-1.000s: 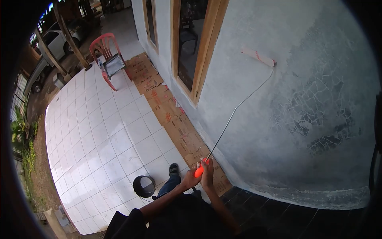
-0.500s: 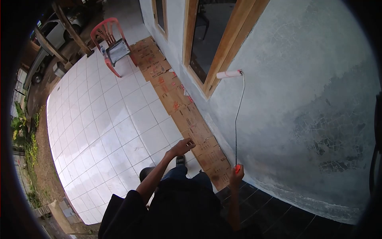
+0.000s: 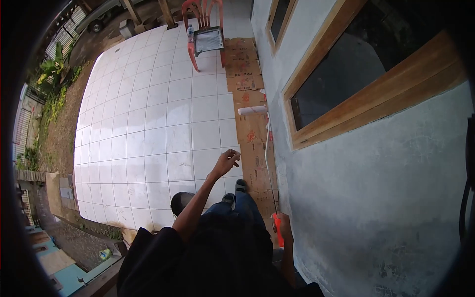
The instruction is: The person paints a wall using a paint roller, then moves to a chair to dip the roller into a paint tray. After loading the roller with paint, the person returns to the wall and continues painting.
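My right hand [image 3: 284,225] is closed around the orange-red handle of a paint roller [image 3: 252,110], low beside the wall. The roller's long thin rod runs up and away from me, and its pale pinkish sleeve appears over the cardboard strip. In front of my body, my left hand [image 3: 228,161] hangs in the air with loosely bent fingers and nothing in it. A red plastic chair [image 3: 204,12] farther off bears a paint tray [image 3: 208,40] with whitish paint, plus a clear bottle [image 3: 190,32].
Flattened cardboard [image 3: 255,143] lies along the foot of the grey patchy wall [image 3: 376,173]. A wood-framed window [image 3: 346,74] is set in that wall. White floor tiles [image 3: 163,114] spread to the left, and a dark bucket [image 3: 182,202] stands by my left forearm.
My view has turned left, along the walkway. The roller has come away from the wall near the window corner and now appears over the cardboard. My feet have stepped forward.
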### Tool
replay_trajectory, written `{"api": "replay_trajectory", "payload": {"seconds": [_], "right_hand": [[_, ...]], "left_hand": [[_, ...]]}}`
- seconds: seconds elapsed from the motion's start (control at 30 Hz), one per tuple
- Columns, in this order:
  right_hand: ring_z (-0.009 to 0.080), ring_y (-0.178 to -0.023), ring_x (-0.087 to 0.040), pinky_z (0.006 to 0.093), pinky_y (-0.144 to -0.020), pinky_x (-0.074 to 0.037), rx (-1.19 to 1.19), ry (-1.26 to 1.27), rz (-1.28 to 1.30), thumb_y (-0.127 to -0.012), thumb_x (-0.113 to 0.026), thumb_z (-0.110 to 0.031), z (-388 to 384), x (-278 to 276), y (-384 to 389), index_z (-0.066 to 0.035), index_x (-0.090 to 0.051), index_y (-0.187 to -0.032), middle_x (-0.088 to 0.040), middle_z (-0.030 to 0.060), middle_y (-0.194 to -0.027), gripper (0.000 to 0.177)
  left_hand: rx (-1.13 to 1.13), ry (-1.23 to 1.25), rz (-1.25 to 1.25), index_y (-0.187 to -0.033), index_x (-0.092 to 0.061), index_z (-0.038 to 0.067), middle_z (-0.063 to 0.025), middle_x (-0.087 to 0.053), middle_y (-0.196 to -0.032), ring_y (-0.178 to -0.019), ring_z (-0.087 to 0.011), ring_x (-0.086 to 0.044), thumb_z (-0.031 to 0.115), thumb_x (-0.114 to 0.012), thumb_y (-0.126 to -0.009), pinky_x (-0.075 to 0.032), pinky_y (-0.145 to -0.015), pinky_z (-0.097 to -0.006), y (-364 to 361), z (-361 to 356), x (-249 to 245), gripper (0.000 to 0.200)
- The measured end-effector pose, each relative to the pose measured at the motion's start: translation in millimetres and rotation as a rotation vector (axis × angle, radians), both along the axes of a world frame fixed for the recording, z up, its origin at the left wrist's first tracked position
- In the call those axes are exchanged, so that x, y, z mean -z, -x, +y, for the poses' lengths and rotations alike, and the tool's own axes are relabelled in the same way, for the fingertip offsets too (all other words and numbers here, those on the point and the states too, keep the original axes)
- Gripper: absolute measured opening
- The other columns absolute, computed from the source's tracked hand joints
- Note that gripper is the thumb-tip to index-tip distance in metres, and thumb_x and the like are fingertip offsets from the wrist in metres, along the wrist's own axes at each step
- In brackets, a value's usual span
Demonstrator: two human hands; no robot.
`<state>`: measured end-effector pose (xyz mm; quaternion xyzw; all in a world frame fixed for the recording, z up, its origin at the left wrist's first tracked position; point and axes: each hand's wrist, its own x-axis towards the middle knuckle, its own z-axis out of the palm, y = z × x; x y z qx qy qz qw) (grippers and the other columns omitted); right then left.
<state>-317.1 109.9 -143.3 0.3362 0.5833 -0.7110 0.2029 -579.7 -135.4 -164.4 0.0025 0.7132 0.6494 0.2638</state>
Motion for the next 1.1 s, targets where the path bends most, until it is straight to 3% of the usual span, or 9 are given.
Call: {"api": "replay_trajectory", "payload": {"seconds": [0.13, 0.33, 0.57, 0.87, 0.93, 1.0, 1.07, 1.1], "right_hand": [[0.0114, -0.039, -0.043, 0.0255, -0.039, -0.036, -0.18, 0.024, -0.006, -0.085, -0.043, -0.031, 20.1, -3.4, 45.3, -0.003, -0.057, -0.085, -0.047, 0.0026, -0.052, 0.031], [0.0102, -0.04, -0.042, 0.0249, -0.038, -0.035, -0.336, -0.011, -0.004, -0.083, -0.043, -0.028, 32.5, -21.0, 115.3, -0.004, -0.056, -0.082, -0.045, 0.002, -0.051, 0.028], [0.0084, -0.042, -0.043, 0.0246, -0.039, -0.035, -0.427, -0.092, 0.005, -0.082, -0.043, -0.025, 7.6, -22.0, 190.5, -0.005, -0.055, -0.081, -0.045, 0.0006, -0.052, 0.024], [0.0098, -0.046, -0.045, 0.027, -0.042, -0.036, -0.45, -0.513, 0.36, -0.08, -0.045, -0.02, -60.9, 5.5, 281.5, -0.004, -0.05, -0.076, -0.046, 0.0017, -0.054, 0.017], [0.0212, -0.054, -0.055, 0.0363, -0.052, -0.042, -0.427, -0.695, 0.435, -0.082, -0.052, -0.024, -76.9, 15.2, 301.2, -0.003, -0.054, -0.08, -0.052, 0.0108, -0.059, 0.021], [0.0265, -0.056, -0.056, 0.038, -0.053, -0.043, -0.41, -0.767, 0.428, -0.082, -0.053, -0.024, -91.8, 23.7, 322.5, -0.004, -0.054, -0.081, -0.054, 0.013, -0.061, 0.02], [0.0317, -0.059, -0.058, 0.0397, -0.055, -0.044, -0.39, -0.838, 0.409, -0.082, -0.054, -0.024, -100.7, 23.6, 336.8, -0.004, -0.055, -0.082, -0.055, 0.0153, -0.063, 0.02], [0.0349, -0.061, -0.058, 0.0408, -0.056, -0.044, -0.391, -0.89, 0.431, -0.082, -0.054, -0.023, -105.8, 19.1, 347.6, -0.005, -0.055, -0.084, -0.056, 0.0161, -0.065, 0.018]], "left_hand": [[-0.45, -0.061, -0.033, -0.111, -0.053, 0.001, -0.0085, -0.061, -0.093, -0.072, -0.0147, -0.063, 0.03, -0.053, -0.091, -0.045, -0.061, -0.0252, 59.0, -30.1, -18.3, 0.035], [-0.684, -0.063, 0.162, -0.111, -0.056, 0.0, -0.012, -0.064, -0.093, -0.067, -0.014, -0.064, 0.029, -0.055, -0.09, -0.044, -0.057, -0.0247, 136.7, -51.6, -50.2, 0.036], [-0.691, -0.098, 0.224, -0.106, -0.057, -0.001, -0.0097, -0.064, -0.088, -0.067, -0.0126, -0.062, 0.027, -0.058, -0.09, -0.044, -0.059, -0.0234, 208.6, -84.5, -52.2, 0.032], [-0.703, -0.249, 0.163, -0.104, -0.058, 0.0, -0.0073, -0.063, -0.088, -0.071, -0.0122, -0.061, 0.019, -0.061, -0.087, -0.046, -0.063, -0.0243, 324.3, -149.1, -42.2, 0.026], [-0.643, -0.341, 0.172, -0.106, -0.057, -0.001, -0.007, -0.063, -0.088, -0.071, -0.0127, -0.061, 0.016, -0.06, -0.087, -0.047, -0.065, -0.0241, 348.7, -164.4, -42.0, 0.026], [-0.618, -0.336, 0.166, -0.109, -0.057, -0.001, -0.0066, -0.061, -0.089, -0.072, -0.0128, -0.061, 0.016, -0.058, -0.088, -0.047, -0.065, -0.0236, 371.6, -179.1, -44.4, 0.027], [-0.553, -0.584, 0.069, -0.113, -0.056, 0.0, -0.008, -0.059, -0.096, -0.079, -0.0133, -0.061, 0.019, -0.055, -0.09, -0.048, -0.069, -0.0265, 393.0, -192.3, -51.1, 0.03], [-0.55, -0.583, 0.061, -0.113, -0.056, 0.0, -0.008, -0.059, -0.096, -0.079, -0.0133, -0.061, 0.019, -0.055, -0.09, -0.048, -0.069, -0.0265, 404.6, -197.7, -49.8, 0.03]]}}
